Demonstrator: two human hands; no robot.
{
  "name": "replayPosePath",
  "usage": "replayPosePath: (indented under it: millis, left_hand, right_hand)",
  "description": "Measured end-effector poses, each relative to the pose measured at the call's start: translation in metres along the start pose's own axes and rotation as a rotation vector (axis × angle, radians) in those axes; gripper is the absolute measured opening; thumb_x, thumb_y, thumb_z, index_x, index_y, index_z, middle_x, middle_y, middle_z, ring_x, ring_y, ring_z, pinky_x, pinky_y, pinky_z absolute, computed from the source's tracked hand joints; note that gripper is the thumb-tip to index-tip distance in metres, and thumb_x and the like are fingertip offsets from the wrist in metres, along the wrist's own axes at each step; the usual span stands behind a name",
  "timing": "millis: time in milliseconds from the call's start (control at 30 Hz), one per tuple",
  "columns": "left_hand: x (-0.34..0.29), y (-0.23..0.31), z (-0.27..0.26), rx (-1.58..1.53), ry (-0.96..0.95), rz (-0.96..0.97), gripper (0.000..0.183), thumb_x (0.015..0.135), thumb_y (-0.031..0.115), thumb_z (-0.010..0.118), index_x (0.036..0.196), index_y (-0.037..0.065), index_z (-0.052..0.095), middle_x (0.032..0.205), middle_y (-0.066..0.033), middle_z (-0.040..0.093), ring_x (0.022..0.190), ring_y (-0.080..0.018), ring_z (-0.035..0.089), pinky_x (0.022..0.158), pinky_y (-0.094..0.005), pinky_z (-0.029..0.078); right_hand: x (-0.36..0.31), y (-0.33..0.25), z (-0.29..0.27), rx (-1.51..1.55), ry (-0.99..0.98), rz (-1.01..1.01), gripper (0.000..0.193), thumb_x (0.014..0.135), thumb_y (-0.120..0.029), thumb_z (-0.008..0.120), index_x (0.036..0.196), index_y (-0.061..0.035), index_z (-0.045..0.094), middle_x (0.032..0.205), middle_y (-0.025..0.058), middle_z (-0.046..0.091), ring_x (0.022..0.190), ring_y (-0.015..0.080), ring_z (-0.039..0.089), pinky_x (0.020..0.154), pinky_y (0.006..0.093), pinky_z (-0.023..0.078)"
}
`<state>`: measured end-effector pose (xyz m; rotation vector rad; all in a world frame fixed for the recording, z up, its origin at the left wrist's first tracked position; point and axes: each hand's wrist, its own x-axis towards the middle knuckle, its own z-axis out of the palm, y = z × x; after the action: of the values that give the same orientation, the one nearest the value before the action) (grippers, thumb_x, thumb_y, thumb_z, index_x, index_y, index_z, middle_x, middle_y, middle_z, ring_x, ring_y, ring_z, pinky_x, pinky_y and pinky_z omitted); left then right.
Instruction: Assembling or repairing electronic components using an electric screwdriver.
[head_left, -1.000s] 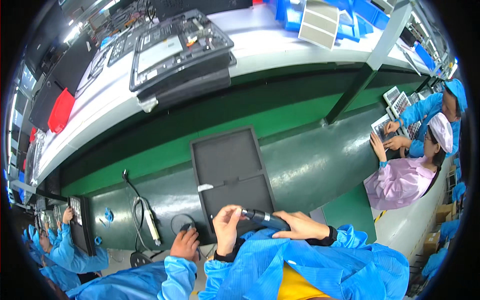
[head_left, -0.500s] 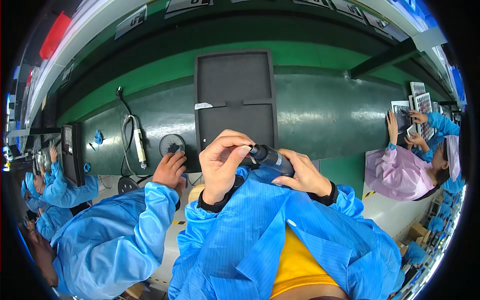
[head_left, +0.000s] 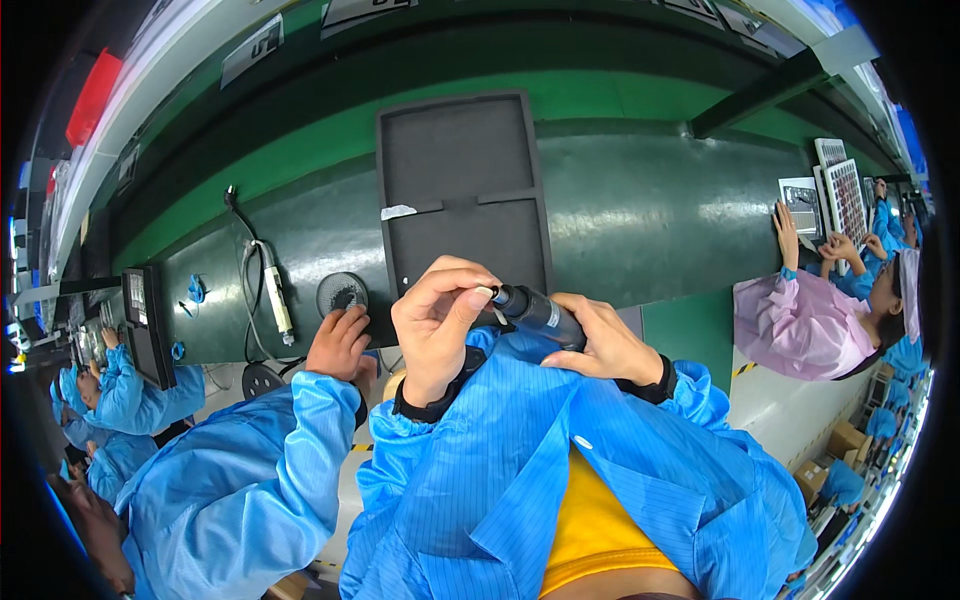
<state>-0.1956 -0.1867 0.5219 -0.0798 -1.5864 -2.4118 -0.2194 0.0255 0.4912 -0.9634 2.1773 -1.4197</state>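
Note:
My right hand (head_left: 610, 342) wraps round a dark cylindrical tool (head_left: 541, 316), which looks like an electric screwdriver, with a pale label on its side. Its narrow nose slants up to the left, toward my left hand (head_left: 437, 325). There the thumb and forefinger are pinched together right at the nose; whatever small part sits between them is mostly hidden. Both hands are close to my body, in front of the near edge of the bench. Beyond them lies a black foam tray (head_left: 460, 150) with two recesses and a white scrap on its left rim.
On the green bench (head_left: 640, 220), a round dish of small dark pieces (head_left: 342, 292) stands beside a co-worker's hand (head_left: 340, 345). A corded white pen-shaped tool (head_left: 277, 300) lies further left. At right, a person in pink (head_left: 800, 325) works near white trays (head_left: 845, 200).
The view has shifted slightly, so the tray appears a little higher and further left. My hands keep the same hold, with the fingertips at the nose. People at right have moved their hands.

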Motion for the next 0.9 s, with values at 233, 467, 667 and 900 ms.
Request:
replayPosePath:
  millis: [233,467,667,900]
  left_hand:
    - [0.009,-0.008,0.0,-0.006,0.021,-0.034,0.01,0.084,0.001,0.057,0.092,-0.003,0.06,0.089,-0.011,0.058,0.078,-0.014,0.057,0.064,-0.0241,0.048]
    - [0.016,-0.024,-0.004,0.007,-0.125,-0.251,0.032,0.083,0.0,0.057,0.114,-0.003,0.051,0.11,-0.0153,0.057,0.094,-0.0179,0.058,0.08,-0.0276,0.048]
    - [0.011,-0.033,0.004,-0.019,-0.169,-0.458,0.048,0.079,-0.005,0.058,0.124,-0.002,0.041,0.114,-0.0182,0.055,0.105,-0.0213,0.055,0.091,-0.0328,0.045]
    - [0.004,-0.038,-0.007,-0.005,-0.171,-0.393,0.047,0.079,-0.004,0.06,0.122,-0.003,0.043,0.112,-0.0147,0.056,0.105,-0.0187,0.054,0.085,-0.0296,0.049]
  right_hand:
    - [0.004,0.001,-0.006,0.035,-0.043,0.045,0.064,0.075,-0.037,0.068,0.118,0.0009,0.039,0.103,0.022,0.057,0.091,0.0385,0.058,0.077,0.04,0.047]
    - [0.012,0.002,-0.015,0.239,-0.11,0.254,0.061,0.077,-0.032,0.068,0.119,0.001,0.04,0.092,0.0184,0.059,0.085,0.0316,0.061,0.07,0.0363,0.046]
    - [0.017,0.01,-0.019,0.274,-0.13,0.226,0.058,0.075,-0.025,0.069,0.119,0.0006,0.041,0.083,0.0134,0.058,0.074,0.0221,0.059,0.066,0.0329,0.044]
    - [0.016,0.015,-0.005,0.339,-0.118,0.23,0.055,0.074,-0.02,0.067,0.118,0.0018,0.042,0.084,0.011,0.057,0.076,0.0191,0.056,0.069,0.0308,0.044]
